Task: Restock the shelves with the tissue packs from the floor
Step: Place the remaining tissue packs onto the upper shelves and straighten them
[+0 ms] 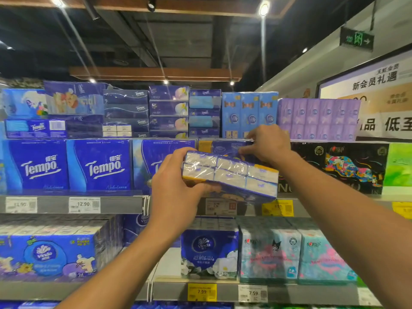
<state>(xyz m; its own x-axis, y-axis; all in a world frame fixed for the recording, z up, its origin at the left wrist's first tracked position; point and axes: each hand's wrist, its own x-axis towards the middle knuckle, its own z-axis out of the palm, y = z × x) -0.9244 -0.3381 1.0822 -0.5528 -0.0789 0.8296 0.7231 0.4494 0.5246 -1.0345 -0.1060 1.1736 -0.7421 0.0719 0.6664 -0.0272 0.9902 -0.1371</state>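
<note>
Tissue pack (230, 175) clamped in left hand (176, 197) fingers; right hand (268, 144) fingers pinch far edge.

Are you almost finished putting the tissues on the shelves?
Many shelves already look full, like the Tempo packs. Right now the left hand holds one tissue pack up at the middle shelf, while the right hand touches a pack on the shelf. The floor is out of view, so what is left cannot be told.

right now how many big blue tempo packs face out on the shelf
3: two large dark blue Tempo packs side by side at left, a third partly behind the left hand. More may be hidden.
</note>
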